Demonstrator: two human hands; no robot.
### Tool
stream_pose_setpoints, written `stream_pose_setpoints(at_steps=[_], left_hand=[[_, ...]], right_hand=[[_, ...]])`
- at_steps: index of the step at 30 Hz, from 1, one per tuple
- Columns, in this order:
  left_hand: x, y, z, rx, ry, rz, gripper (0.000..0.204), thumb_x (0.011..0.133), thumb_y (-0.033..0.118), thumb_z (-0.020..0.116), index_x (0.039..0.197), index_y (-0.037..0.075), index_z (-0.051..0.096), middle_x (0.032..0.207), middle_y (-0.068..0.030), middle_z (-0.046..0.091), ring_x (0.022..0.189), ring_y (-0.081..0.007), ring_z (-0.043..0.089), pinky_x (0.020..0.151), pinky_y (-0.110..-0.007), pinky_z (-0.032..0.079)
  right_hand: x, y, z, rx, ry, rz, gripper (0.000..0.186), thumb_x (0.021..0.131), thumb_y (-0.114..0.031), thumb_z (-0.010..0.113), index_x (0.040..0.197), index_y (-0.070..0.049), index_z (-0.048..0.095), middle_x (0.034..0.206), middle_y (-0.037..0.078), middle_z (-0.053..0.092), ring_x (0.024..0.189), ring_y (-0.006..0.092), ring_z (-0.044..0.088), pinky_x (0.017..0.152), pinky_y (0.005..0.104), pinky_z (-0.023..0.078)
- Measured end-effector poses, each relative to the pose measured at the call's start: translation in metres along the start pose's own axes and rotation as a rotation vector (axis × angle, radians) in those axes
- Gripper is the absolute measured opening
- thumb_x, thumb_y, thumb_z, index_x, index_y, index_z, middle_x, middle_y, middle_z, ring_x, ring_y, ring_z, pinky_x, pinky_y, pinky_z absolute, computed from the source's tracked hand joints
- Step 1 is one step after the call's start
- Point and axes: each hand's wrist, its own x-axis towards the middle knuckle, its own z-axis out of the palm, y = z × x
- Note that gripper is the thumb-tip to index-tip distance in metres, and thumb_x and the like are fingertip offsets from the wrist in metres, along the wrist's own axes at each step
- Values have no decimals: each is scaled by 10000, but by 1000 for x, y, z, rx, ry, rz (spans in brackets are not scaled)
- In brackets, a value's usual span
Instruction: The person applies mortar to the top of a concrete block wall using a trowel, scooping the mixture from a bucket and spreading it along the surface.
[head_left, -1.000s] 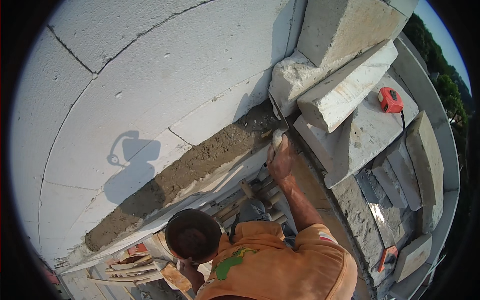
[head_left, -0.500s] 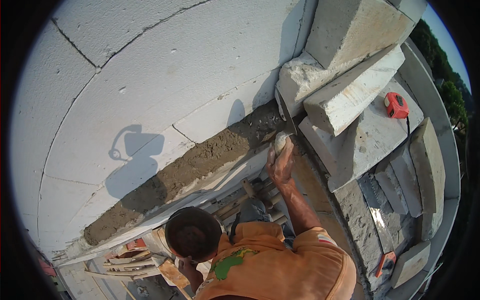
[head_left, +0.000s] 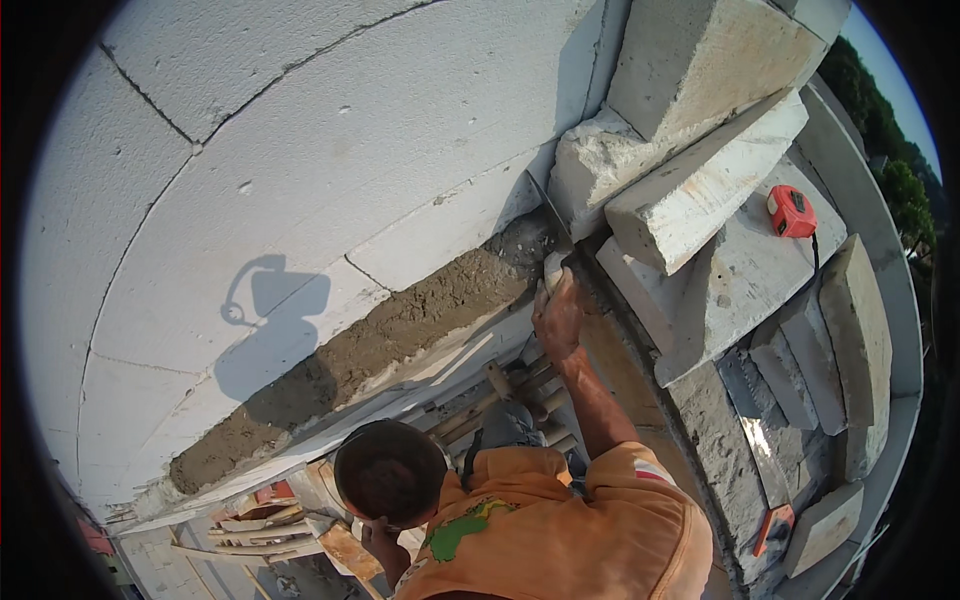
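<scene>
My right hand [head_left: 558, 318] is wrapped round the pale handle of a trowel [head_left: 556, 218]. Its thin blade, seen nearly edge-on, reaches over the far right end of a mortar bed [head_left: 420, 308], close to a rough broken block [head_left: 592, 165]. The grey-brown mortar lies in a long strip along the foot of a white block wall [head_left: 400, 130]. At lower centre, my left hand [head_left: 382, 545] grips the near rim of a dark round bucket [head_left: 345, 470]. Brownish material shows inside the bucket, in shadow.
Pale blocks [head_left: 705, 180] are stacked at the right, with a red tape measure [head_left: 792, 211] on one. A handsaw [head_left: 765, 462] with an orange handle lies among cut pieces. Timber poles [head_left: 262, 535] and boards are below the wall's edge at lower left.
My right hand has shifted slightly left and away from me, and the trowel blade has swung left over the mortar's end. My left hand and the bucket have barely moved.
</scene>
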Motion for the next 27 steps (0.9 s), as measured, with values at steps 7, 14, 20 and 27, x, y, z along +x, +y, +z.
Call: stream_pose_setpoints(at_steps=[7,14,20,27], left_hand=[[14,-22,-22,204,-32,204,227,731,74,644,952,25,659,897,-55,647,771,-190,632,677,-326,534],[-4,6,8,-19,27,-19,205,740,59,634,941,24,654,911,-68,654,781,-194,640,697,-326,548],[0,4,4,-9,-26,-25,292,752,112,638,1027,19,666,948,-68,651,837,-198,642,700,-338,535],[0,8,6,2,6,-6,198,739,67,627,930,17,648,875,-55,643,759,-183,628,682,-320,535]], right_hand=[[-19,5,-1,85,91,-46,484,921,-155,644,1283,89,434,972,289,564,789,473,586,682,503,494],[-20,22,-3,33,-23,-40,513,894,-116,656,1316,67,427,1014,300,586,868,478,617,730,497,517],[-21,22,-13,10,118,-115,545,879,-105,665,1333,65,416,1033,305,586,899,489,620,753,493,523],[-28,25,-21,170,187,-191,535,866,-73,651,1317,89,413,1084,326,568,909,505,606,762,526,506]])
